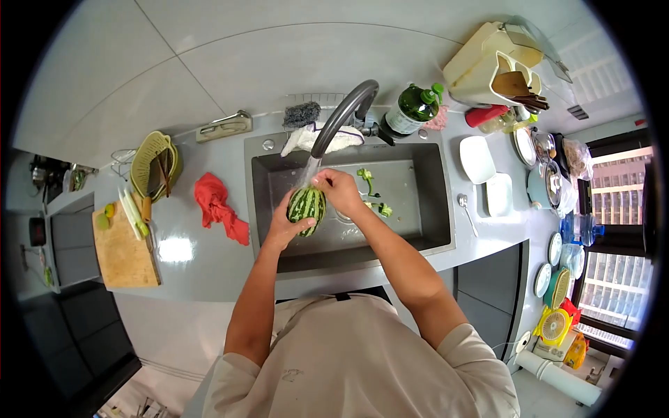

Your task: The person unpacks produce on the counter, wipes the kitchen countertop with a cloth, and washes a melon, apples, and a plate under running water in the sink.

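Green melon with dark stripes [306, 211], rounded: held over the left half of the rectangular grey sink [412, 167], beneath the falling water of the curved dark-grey faucet [346, 113].

Left hand [284, 226]: grasping the melon's left side, thumb across its near part.

Right hand [337, 191]: fingers bent and drawn together at the melon's upper end, in the stream; whether they pinch anything, cannot tell.

Green plant scraps [368, 181]: several, on the sink floor, right of the melon.

White cloth with dark edging [336, 139]: draped at the sink's back edge, left of the faucet base.

Green bottle with pale label [411, 111]: upright, behind the sink's back edge, towards its right corner.

Crumpled red cloth [217, 203]: on the counter [191, 275], near the sink's left edge.

Wooden cutting board [129, 256]: at the counter's front edge, far left, bearing long white-and-green stalks.

White square dish [477, 159], smaller white dish [499, 194] and metal spoon [467, 212]: on the counter, right of the sink.
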`<state>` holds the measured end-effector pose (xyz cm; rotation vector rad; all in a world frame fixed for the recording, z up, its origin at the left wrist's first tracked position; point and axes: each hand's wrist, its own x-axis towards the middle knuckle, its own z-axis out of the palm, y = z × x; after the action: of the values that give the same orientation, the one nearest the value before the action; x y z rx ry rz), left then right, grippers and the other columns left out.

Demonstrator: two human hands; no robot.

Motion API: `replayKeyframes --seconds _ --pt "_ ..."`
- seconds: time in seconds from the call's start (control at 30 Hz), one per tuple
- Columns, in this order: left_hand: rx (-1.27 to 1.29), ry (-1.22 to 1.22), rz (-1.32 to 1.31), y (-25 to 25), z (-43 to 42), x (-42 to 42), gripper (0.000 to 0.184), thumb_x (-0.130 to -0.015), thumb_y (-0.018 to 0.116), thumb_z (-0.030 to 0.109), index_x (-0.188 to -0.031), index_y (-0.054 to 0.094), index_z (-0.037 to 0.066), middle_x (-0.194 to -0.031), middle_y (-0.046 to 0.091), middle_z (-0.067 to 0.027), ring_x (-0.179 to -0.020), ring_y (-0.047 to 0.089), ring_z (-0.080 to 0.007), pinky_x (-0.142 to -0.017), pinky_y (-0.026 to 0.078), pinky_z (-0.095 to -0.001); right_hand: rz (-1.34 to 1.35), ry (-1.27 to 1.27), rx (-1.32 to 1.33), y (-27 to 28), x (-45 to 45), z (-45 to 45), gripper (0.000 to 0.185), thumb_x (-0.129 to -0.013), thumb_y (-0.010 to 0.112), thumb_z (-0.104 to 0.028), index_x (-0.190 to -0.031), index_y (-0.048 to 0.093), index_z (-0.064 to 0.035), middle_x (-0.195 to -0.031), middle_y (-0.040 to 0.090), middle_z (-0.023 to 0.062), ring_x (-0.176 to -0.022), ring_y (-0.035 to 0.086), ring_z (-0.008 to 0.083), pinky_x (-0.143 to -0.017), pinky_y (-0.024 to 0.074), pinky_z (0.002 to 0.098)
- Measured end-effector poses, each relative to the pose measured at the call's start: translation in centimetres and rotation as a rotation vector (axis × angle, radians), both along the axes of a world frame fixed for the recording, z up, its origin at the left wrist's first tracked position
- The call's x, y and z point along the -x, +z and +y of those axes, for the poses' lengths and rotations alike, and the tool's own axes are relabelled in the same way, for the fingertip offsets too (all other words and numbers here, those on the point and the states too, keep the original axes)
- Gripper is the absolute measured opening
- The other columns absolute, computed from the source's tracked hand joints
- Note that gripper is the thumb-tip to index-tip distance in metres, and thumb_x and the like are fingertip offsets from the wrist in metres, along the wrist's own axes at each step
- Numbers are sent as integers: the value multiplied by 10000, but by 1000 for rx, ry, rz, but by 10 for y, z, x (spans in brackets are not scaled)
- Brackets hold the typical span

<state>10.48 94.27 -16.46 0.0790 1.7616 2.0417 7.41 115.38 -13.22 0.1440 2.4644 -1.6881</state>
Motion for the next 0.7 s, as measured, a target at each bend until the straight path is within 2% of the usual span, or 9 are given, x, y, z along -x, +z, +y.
replayKeyframes --seconds 0.03,0.13,0.27,0.37,0.43,0.57,0.63,0.67,0.7 --pt "-3 -11 -19 3 -1 -1 939 -732 937 146 -1517 447 -12 -1369 615 -123 -1262 580 -198 -1094 462 -353 4 -4 -5 5 -2 0 197 -1031 677 -206 -1016 707 -12 -894 735 78 -788 686 181 -723 532 358" --pt "163 -47 171 11 1 1 951 -704 956 199 -1500 471 8 -1347 625 -155 -1242 606 -245 -1075 479 -379 219 96 -374 26 -8 2 259 -997 649 -287 -979 659 -29 -972 711 204 -949 671 442 -814 520 518" --pt "481 -42 503 30 -1 6 954 -652 970 286 -1461 520 56 -1296 627 -208 -1183 625 -380 -1042 497 -449 238 159 -571 32 -11 3 276 -1016 636 -293 -964 645 -22 -929 704 214 -931 667 451 -822 519 520" --pt "579 -4 690 32 0 11 935 -659 965 284 -1449 528 43 -1325 623 -200 -1210 619 -367 -1049 495 -444 107 169 -669 31 -8 2 322 -1030 631 -326 -942 620 -17 -838 681 194 -801 679 386 -756 535 491" --pt "574 30 604 34 3 12 916 -678 956 270 -1450 525 33 -1328 628 -187 -1201 630 -352 -1051 496 -433 -416 -21 218 29 -6 5 333 -1048 639 -343 -954 606 -26 -736 611 39 -680 646 208 -637 513 387" --pt "343 108 124 14 -5 25 793 -780 895 222 -1456 515 51 -1368 621 -146 -1225 639 -277 -1035 508 -413 -398 -216 751 11 -11 18 256 -1000 688 -297 -1081 680 -54 -791 680 129 -598 581 174 -578 506 351" --pt "84 90 -41 15 -6 26 663 -882 816 247 -1455 524 86 -1353 632 -97 -1192 649 -235 -1009 526 -397 35 -136 -106 -3 -19 20 242 -1005 689 -281 -1157 700 -93 -907 738 131 -736 670 239 -719 547 398" --pt "-106 129 -246 15 -6 25 613 -915 779 284 -1448 535 104 -1331 642 -82 -1172 652 -228 -993 533 -404 217 -11 -447 -9 -24 24 304 -1011 673 -301 -1254 690 -119 -1137 727 191 -1049 690 342 -964 511 468" --pt "-298 165 -452 22 -2 25 567 -948 741 321 -1441 547 121 -1309 652 -67 -1151 656 -220 -977 540 -411 216 -16 -445 -12 -26 17 304 -1011 673 -301 -1254 690 -119 -1137 727 191 -1049 690 342 -964 511 468"
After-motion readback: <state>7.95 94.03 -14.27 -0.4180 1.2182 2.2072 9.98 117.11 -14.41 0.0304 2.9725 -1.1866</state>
